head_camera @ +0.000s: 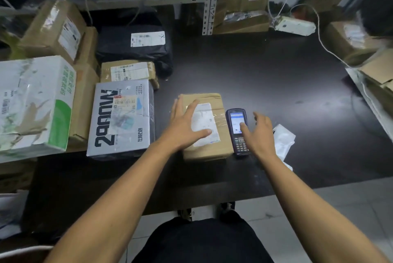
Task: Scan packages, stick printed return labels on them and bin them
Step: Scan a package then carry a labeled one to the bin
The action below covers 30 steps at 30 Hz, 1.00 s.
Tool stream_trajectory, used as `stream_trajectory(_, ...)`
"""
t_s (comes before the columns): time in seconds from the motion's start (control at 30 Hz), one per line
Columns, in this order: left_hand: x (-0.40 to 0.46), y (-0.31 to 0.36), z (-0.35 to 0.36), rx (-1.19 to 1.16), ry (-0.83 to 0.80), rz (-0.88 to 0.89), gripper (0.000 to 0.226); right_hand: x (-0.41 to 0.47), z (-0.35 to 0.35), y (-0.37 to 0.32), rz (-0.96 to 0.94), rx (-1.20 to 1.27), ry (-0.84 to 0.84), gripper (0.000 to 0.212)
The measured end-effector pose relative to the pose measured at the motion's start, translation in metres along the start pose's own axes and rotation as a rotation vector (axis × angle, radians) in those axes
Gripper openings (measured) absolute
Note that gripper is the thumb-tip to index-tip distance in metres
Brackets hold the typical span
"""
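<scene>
**Label going down on the small box while the scanner gets tapped**

While the small brown box (205,126) is lying flat on the dark table (276,75) right in front of the person, the left hand (185,126) is resting on top of it with its fingers straight and spread, the palm covering the near left part of the white label (207,124). It is probably pressing the label down so it sticks smoothly, and pinning the box so it does not slide. The box itself is sitting between a grey printed box (123,118) on its left and the handheld scanner (237,131) touching or just beside its right edge.

The right hand (258,133) is hovering over the scanner with fingers loosely spread and gripping nothing; its thumb is touching the lit screen, seemingly confirming an entry. The scanner is lying face up on the table, likely so that one hand can work it while the other is minding the box. A scrap of white paper (284,141), perhaps label backing, is lying just beyond that hand.

More parcels are waiting at the left: a white and green carton (36,103), a taped brown parcel (129,71) and a black bag (136,48) with its own label. No bin is plainly showing, so this box is judged labelled but not yet binned
</scene>
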<state>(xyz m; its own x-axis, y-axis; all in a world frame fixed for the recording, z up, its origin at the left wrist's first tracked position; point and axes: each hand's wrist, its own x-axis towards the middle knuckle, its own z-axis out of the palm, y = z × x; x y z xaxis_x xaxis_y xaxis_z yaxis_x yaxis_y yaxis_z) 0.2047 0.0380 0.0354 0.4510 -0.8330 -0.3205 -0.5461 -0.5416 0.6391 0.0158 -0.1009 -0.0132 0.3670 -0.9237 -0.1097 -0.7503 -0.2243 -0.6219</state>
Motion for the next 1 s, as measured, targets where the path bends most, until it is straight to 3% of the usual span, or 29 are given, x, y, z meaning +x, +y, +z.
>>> stream_trajectory(0.1,0.014,0.035,0.012,0.07,0.145,0.099,0.068,0.004,-0.025,0.018,-0.023,0.044,0.17,0.041)
stream_trajectory(0.2,0.026,0.081,0.039,0.024,0.183,0.186,0.048,0.01,-0.055,0.049,0.149,0.085,0.281,0.036)
stream_trajectory(0.3,0.036,0.126,0.078,-0.056,0.04,0.215,0.039,0.019,-0.076,0.081,0.473,0.163,0.133,0.053)
stream_trajectory(0.37,0.043,0.149,0.108,-0.173,-0.083,0.145,0.035,0.022,-0.081,0.097,0.573,0.158,-0.012,0.06)
stream_trajectory(0.63,0.069,0.161,0.195,-0.217,-0.189,-0.162,0.053,0.005,-0.079,0.138,0.396,0.485,-0.231,0.064)
stream_trajectory(0.8,0.072,0.149,0.208,-0.415,-0.207,-0.21,0.049,-0.001,-0.082,0.153,0.365,0.555,-0.4,0.07)
stream_trajectory(0.9,0.07,0.144,0.208,-0.455,-0.201,-0.167,0.052,0.004,-0.085,0.156,0.283,0.411,-0.26,0.057)
stream_trajectory(1.0,0.066,0.142,0.207,-0.492,-0.193,-0.114,0.057,0.012,-0.09,0.151,0.028,0.192,-0.118,0.049)
